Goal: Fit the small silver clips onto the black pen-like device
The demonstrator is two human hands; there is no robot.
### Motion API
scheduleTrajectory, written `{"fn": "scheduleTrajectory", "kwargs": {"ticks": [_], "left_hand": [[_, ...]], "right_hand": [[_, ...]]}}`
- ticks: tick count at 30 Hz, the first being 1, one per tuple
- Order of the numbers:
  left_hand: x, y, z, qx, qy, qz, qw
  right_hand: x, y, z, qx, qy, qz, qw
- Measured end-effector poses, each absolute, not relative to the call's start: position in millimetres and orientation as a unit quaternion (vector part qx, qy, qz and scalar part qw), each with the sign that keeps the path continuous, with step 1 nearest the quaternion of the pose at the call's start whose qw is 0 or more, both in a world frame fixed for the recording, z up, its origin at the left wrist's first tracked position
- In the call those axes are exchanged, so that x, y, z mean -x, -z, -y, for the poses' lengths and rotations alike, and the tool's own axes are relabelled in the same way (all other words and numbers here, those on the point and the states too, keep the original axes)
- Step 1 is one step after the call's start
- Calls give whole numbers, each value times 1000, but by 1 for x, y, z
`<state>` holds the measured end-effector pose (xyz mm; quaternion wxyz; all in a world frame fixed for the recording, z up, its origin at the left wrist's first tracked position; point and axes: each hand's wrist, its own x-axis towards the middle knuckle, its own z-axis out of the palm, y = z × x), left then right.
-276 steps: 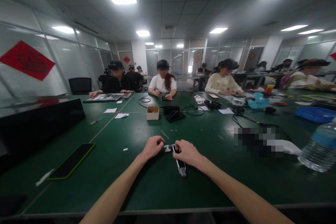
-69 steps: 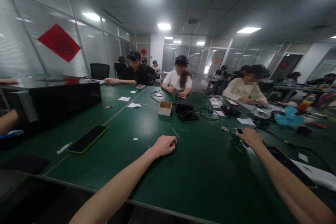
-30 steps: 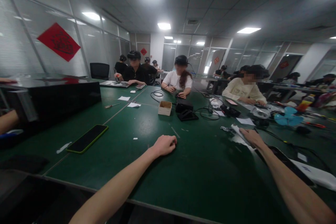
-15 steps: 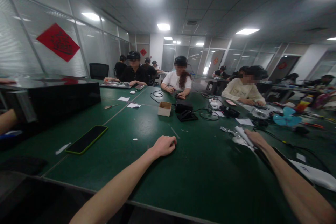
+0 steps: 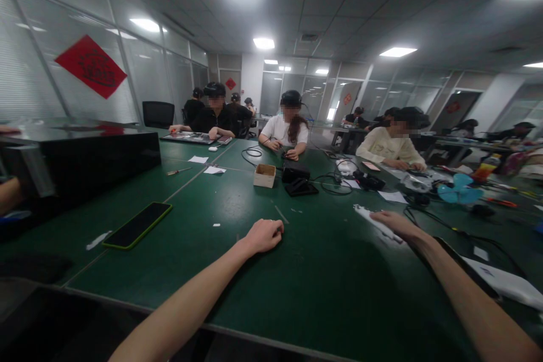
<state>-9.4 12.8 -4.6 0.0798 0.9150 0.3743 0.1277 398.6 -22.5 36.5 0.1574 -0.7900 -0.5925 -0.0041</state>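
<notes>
Green table (image 5: 322, 271) carries both hands: the left hand (image 5: 265, 236) rests near the middle, fingers curled together, seemingly just parked there. The right hand (image 5: 392, 222) stretches far right onto a white strip (image 5: 370, 218); blur hides whether its fingers clamp it.

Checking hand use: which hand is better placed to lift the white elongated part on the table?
Probably right: the right hand touches the white elongated part, while the left hand rests curled on the table, apart.

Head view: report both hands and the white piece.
Left hand curled shut, resting on green table. Right hand on white piece, grip unclear. Black cable just beyond it.
</notes>
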Motion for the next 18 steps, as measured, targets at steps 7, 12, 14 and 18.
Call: {"fn": "scheduleTrajectory", "kwargs": {"ticks": [7,12,14,18], "left_hand": [[9,2,-8,-918,-158,-346,110],[7,3,-5,-932,-174,-301,104],[7,3,-6,-932,-165,-306,103],[7,3,-8,-931,-154,-317,93]], "right_hand": [[-252,-20,53,698,-111,688,163],[-186,-4,64,680,-170,694,166],[-181,-5,61,660,-192,707,167],[-192,-10,47,630,-155,735,197]]}}
